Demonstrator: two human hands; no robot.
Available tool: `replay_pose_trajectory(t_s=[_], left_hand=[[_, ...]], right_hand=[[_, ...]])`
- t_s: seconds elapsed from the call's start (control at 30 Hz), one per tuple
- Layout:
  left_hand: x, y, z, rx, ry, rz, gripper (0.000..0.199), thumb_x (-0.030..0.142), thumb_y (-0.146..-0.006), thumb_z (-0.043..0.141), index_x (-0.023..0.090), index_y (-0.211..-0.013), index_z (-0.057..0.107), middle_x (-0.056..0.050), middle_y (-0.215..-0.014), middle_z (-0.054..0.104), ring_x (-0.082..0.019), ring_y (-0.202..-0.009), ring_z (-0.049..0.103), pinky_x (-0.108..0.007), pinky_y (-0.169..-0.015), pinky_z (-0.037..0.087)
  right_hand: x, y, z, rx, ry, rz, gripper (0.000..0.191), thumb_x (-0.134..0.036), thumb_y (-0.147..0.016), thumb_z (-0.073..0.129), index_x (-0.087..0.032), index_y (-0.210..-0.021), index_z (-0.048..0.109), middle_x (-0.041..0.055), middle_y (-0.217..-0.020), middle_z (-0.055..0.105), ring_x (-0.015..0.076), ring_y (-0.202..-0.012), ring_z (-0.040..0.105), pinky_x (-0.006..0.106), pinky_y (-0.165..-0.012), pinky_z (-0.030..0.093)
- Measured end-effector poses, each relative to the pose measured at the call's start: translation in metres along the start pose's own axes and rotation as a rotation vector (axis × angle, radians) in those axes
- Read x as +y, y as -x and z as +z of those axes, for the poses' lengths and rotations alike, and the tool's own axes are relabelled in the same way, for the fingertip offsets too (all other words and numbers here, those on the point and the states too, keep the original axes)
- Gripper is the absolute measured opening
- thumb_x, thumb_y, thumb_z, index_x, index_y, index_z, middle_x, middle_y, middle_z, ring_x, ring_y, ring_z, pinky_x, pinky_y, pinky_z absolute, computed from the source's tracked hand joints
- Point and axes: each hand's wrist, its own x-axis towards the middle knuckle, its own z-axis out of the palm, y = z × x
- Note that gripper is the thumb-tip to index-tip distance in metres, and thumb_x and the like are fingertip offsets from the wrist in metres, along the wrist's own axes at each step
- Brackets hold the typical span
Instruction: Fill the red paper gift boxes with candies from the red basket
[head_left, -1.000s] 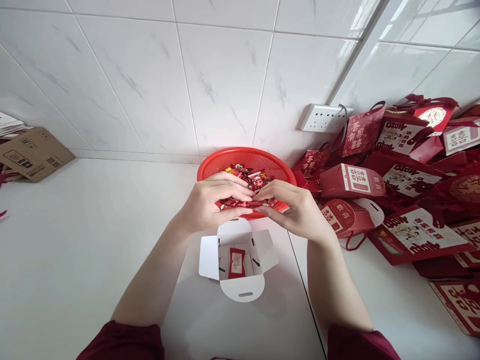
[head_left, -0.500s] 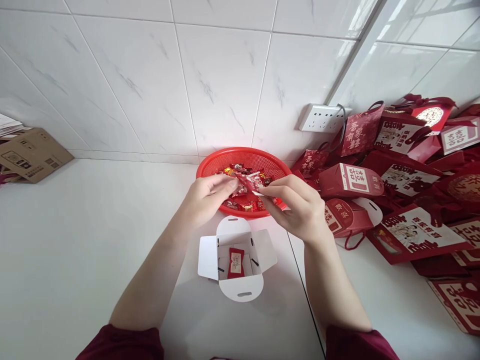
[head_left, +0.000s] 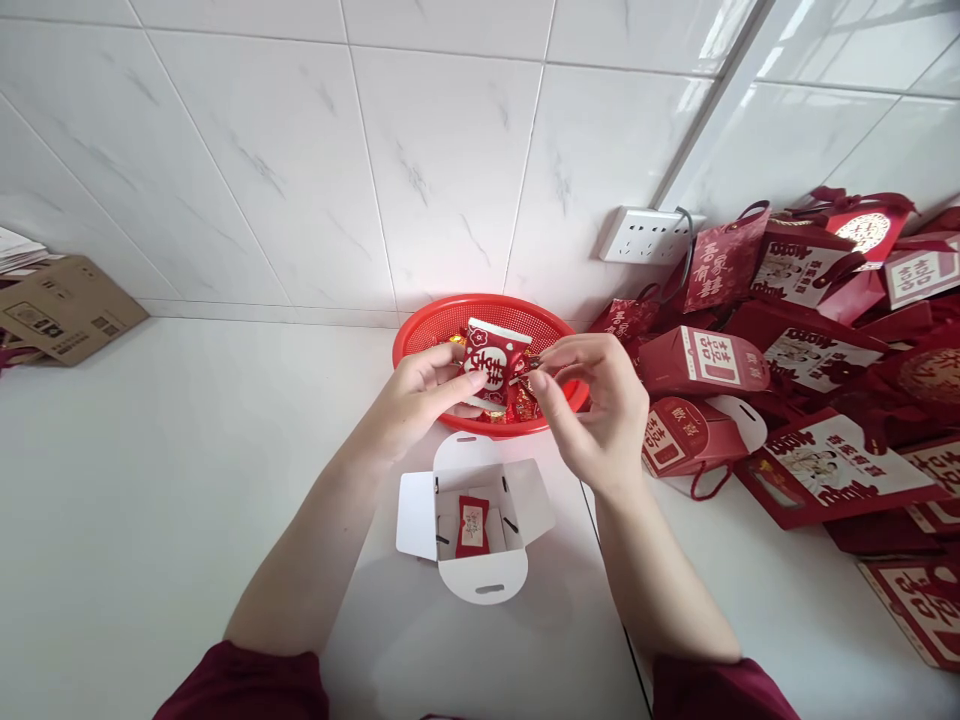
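Observation:
My left hand (head_left: 424, 400) is closed on a flat red-and-white packet (head_left: 495, 350) with a large Chinese character on its front, the thumb lying across it. My right hand (head_left: 596, 415) hangs just right of the packet, thumb and forefinger bent together in a pinch. Something small and dark shows at those fingertips, too small to name. Both hands are over a red plastic basket (head_left: 420, 322) of shiny wrapped sweets (head_left: 521, 405). Nearer to me stands an open white box (head_left: 482, 580), flaps spread, with a red packet (head_left: 472, 527) inside.
Many red gift boxes and bags (head_left: 806, 350) are heaped on the right. A power strip (head_left: 645, 237) with a cable is at the tiled wall (head_left: 450, 170) behind the basket. At far left lies a cardboard box (head_left: 71, 310). A seam runs along the white tabletop (head_left: 225, 430).
The packet has been turned up so its printed front faces me, held by my left hand. My right hand has come off its edge and shifted slightly up, fingers curled.

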Motion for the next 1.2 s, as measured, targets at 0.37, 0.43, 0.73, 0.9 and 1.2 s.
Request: replay_pose_trajectory(t_s=[0.37, 0.43, 0.73, 0.9, 1.2], left_hand=[[-0.005, 0.000, 0.005, -0.061, -0.137, -0.064, 0.029, 0.030, -0.091, 0.061, 0.021, -0.118, 0.064, -0.010, -0.111, 0.071, -0.026, -0.101, 0.069, -0.037, -0.077, 0.062], [-0.006, 0.000, 0.004, -0.086, -0.159, -0.040, 0.027, 0.029, -0.090, 0.062, 0.020, -0.116, 0.065, -0.010, -0.109, 0.071, -0.026, -0.099, 0.070, -0.037, -0.077, 0.062], [-0.006, 0.000, 0.005, -0.076, -0.234, 0.036, 0.023, 0.032, -0.089, 0.063, 0.021, -0.110, 0.067, -0.006, -0.097, 0.071, -0.023, -0.090, 0.070, -0.034, -0.069, 0.062], [-0.004, -0.001, -0.011, -0.151, -0.265, -0.053, 0.036, 0.032, -0.086, 0.068, 0.023, -0.121, 0.064, -0.008, -0.110, 0.072, -0.025, -0.099, 0.071, -0.037, -0.080, 0.063], [0.013, 0.009, -0.063, -0.094, -0.536, -0.040, 0.021, 0.034, -0.091, 0.062, 0.023, -0.107, 0.070, -0.007, -0.115, 0.071, -0.021, -0.107, 0.067, -0.034, -0.091, 0.056]], right_hand=[[0.013, -0.002, 0.001, -0.300, -0.394, 0.412, 0.020, -0.033, -0.091, 0.064, -0.020, -0.105, 0.057, 0.0045, -0.097, 0.065, 0.0157, -0.088, 0.063, 0.029, -0.075, 0.054], [0.013, -0.002, 0.001, -0.316, -0.374, 0.400, 0.020, -0.032, -0.091, 0.065, -0.021, -0.104, 0.057, 0.0042, -0.097, 0.064, 0.0155, -0.089, 0.062, 0.028, -0.075, 0.054], [0.015, -0.002, 0.000, -0.365, -0.377, 0.386, 0.019, -0.033, -0.091, 0.064, -0.021, -0.106, 0.058, 0.0057, -0.105, 0.064, 0.0170, -0.095, 0.063, 0.031, -0.080, 0.056], [0.017, 0.000, 0.003, -0.354, -0.356, 0.410, 0.019, -0.034, -0.093, 0.062, -0.022, -0.107, 0.057, 0.0063, -0.109, 0.064, 0.0183, -0.100, 0.063, 0.034, -0.084, 0.056], [0.016, -0.001, -0.008, -1.029, -0.335, 0.208, 0.020, -0.016, -0.095, 0.052, -0.021, -0.112, 0.061, 0.0038, -0.101, 0.070, 0.0153, -0.089, 0.067, 0.029, -0.077, 0.056]])
